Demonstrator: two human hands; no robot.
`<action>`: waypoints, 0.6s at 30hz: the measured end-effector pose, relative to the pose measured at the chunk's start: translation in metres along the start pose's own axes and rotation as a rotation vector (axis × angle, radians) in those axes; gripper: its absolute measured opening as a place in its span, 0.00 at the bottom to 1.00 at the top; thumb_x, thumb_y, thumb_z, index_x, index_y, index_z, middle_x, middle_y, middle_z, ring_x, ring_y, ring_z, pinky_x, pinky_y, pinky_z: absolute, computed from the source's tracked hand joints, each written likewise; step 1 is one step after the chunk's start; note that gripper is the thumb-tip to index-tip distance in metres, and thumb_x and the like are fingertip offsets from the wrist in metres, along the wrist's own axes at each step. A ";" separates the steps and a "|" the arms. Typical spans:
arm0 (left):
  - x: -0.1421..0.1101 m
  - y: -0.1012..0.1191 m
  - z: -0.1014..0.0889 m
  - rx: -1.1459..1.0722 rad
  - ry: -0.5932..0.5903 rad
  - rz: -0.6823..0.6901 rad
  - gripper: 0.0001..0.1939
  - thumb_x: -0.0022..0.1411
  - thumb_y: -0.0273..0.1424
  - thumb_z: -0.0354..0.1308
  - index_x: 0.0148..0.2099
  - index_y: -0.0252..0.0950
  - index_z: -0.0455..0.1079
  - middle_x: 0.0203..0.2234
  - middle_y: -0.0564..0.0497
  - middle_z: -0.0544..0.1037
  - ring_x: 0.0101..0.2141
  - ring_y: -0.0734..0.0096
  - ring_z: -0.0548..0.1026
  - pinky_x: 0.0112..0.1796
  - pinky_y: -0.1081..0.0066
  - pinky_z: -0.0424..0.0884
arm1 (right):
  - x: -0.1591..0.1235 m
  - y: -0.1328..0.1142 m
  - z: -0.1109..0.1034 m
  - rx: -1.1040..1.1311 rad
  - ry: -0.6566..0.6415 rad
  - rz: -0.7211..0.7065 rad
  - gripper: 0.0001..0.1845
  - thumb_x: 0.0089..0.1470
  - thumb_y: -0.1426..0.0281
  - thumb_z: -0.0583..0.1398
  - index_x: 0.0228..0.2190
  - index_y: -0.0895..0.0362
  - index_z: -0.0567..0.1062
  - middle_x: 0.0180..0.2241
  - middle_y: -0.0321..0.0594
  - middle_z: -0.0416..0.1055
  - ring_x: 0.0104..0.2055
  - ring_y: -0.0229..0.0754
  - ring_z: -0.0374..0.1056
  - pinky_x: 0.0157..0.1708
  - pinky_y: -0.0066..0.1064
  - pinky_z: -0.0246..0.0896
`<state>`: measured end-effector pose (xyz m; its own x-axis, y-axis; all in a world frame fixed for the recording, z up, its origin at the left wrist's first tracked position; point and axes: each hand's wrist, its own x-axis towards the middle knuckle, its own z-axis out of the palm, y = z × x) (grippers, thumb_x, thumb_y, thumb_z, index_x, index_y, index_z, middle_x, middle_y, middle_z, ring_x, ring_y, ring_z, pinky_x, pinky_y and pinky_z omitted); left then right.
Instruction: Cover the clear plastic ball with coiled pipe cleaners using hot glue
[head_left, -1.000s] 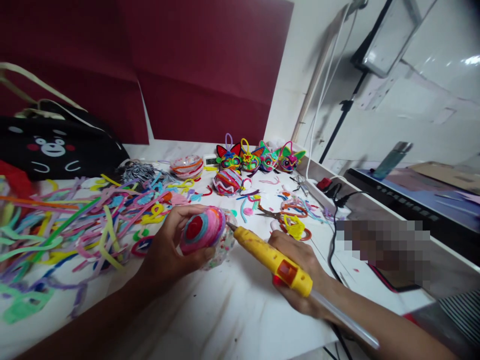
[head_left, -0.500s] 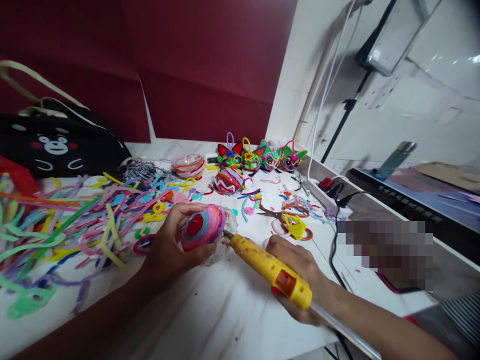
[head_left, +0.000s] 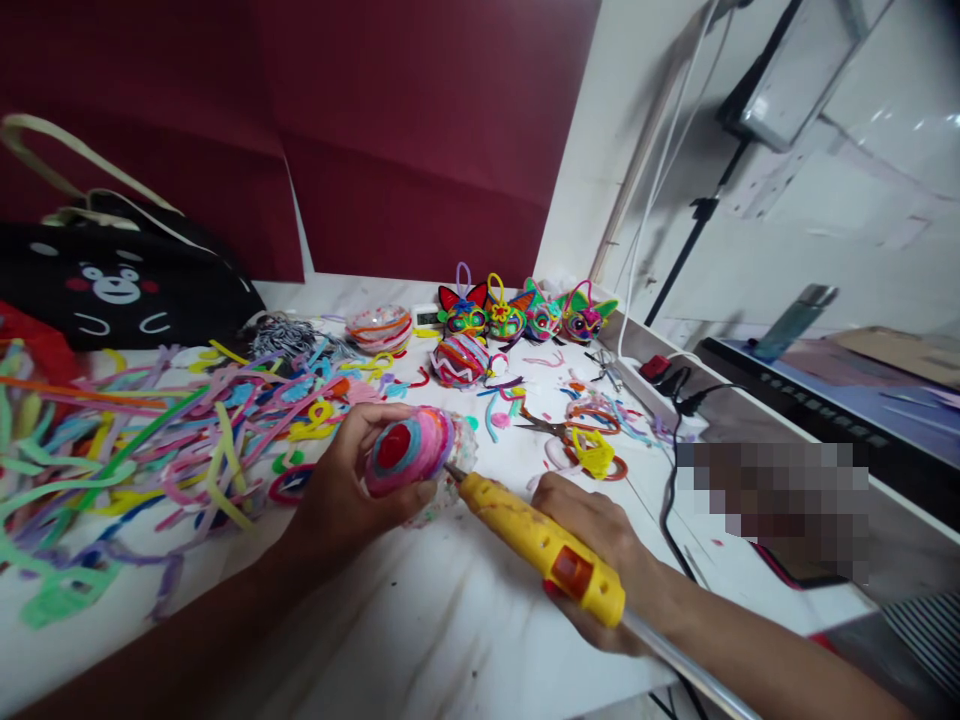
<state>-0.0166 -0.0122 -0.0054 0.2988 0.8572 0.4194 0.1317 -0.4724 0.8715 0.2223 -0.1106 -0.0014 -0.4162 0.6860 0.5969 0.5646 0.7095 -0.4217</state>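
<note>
My left hand (head_left: 352, 480) is closed round a ball wrapped in pipe cleaner (head_left: 416, 452), with red, blue, pink and purple rings on it. Gripped in my right hand (head_left: 600, 530) is a yellow hot glue gun (head_left: 536, 535), a clear glue stick (head_left: 682, 660) running out of its rear end. The gun's metal nozzle touches or nearly touches the ball's purple edge; I cannot tell which. Partly behind the ball shows a clear, speckled piece (head_left: 463, 440). Orange-handled scissors (head_left: 555, 430) lie beyond my right hand, a yellow piece over their handles.
Loose pipe cleaners (head_left: 180, 420) cover the left of the table (head_left: 360, 620). At the back stand a black bag (head_left: 112, 280), several finished animal-face ornaments (head_left: 506, 318), a striped bowl-like shell (head_left: 380, 330) and a striped ball (head_left: 461, 360). A black cable (head_left: 667, 500) runs down the right side.
The view has shifted very slightly. Both hands keep nearly the same place, the nozzle still at the ball's edge.
</note>
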 end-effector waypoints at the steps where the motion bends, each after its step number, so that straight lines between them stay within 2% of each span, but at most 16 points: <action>1: 0.000 0.000 0.000 -0.002 0.001 -0.010 0.27 0.49 0.37 0.70 0.49 0.41 0.64 0.48 0.45 0.75 0.47 0.53 0.77 0.43 0.61 0.76 | 0.000 0.000 0.000 0.004 -0.001 0.001 0.05 0.55 0.68 0.53 0.30 0.53 0.59 0.26 0.35 0.61 0.26 0.38 0.58 0.20 0.29 0.49; 10: 0.000 -0.003 0.000 0.024 0.017 0.005 0.27 0.49 0.37 0.70 0.49 0.40 0.65 0.49 0.45 0.74 0.49 0.54 0.76 0.45 0.62 0.75 | 0.000 -0.001 0.000 -0.026 -0.014 -0.014 0.05 0.56 0.69 0.53 0.31 0.53 0.58 0.27 0.35 0.61 0.27 0.38 0.58 0.21 0.28 0.49; 14: 0.001 0.000 0.000 0.009 0.007 -0.031 0.28 0.48 0.37 0.70 0.49 0.39 0.65 0.44 0.47 0.76 0.45 0.56 0.78 0.42 0.64 0.76 | -0.001 0.000 0.001 -0.045 -0.017 -0.012 0.07 0.49 0.72 0.53 0.30 0.52 0.57 0.27 0.35 0.60 0.27 0.38 0.57 0.20 0.29 0.47; 18: 0.001 0.004 0.000 0.041 -0.014 -0.069 0.27 0.48 0.38 0.70 0.48 0.39 0.64 0.39 0.48 0.77 0.40 0.58 0.78 0.38 0.64 0.76 | -0.003 0.002 0.002 -0.045 -0.022 0.005 0.06 0.51 0.71 0.53 0.30 0.52 0.57 0.27 0.34 0.59 0.27 0.38 0.56 0.21 0.29 0.47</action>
<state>-0.0163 -0.0133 -0.0018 0.3011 0.8853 0.3544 0.1911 -0.4201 0.8871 0.2230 -0.1109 -0.0055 -0.4289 0.6929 0.5796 0.5976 0.6988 -0.3932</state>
